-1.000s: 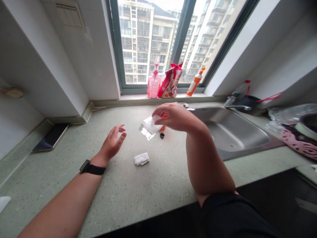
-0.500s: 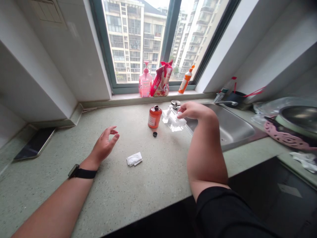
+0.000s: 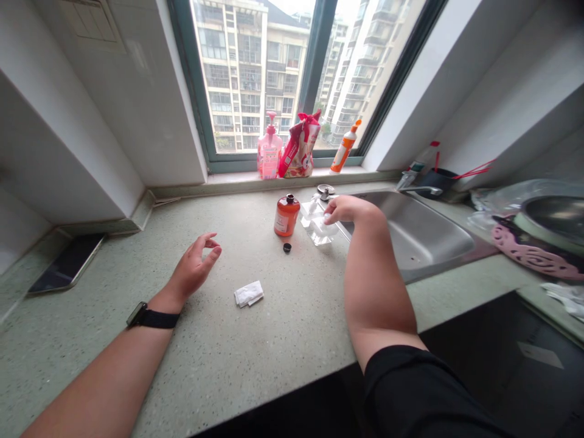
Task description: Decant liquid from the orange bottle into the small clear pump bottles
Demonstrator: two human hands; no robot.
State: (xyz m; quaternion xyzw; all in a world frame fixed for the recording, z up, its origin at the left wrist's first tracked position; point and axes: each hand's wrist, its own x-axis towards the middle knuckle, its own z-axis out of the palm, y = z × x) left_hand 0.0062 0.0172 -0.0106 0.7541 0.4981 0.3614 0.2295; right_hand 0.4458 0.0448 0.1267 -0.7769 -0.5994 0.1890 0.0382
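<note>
Shifted left, the right hand [image 3: 350,210] presses clear plastic [image 3: 318,230] beside an orange bottle [image 3: 287,216].

This is a kitchen at home: a sink [image 3: 410,234] is sitting in the worktop [image 3: 255,353], under a big window [image 3: 255,79].

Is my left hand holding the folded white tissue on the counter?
No, your left hand is empty and apart from the folded white tissue, which lies on the speckled counter.
</note>
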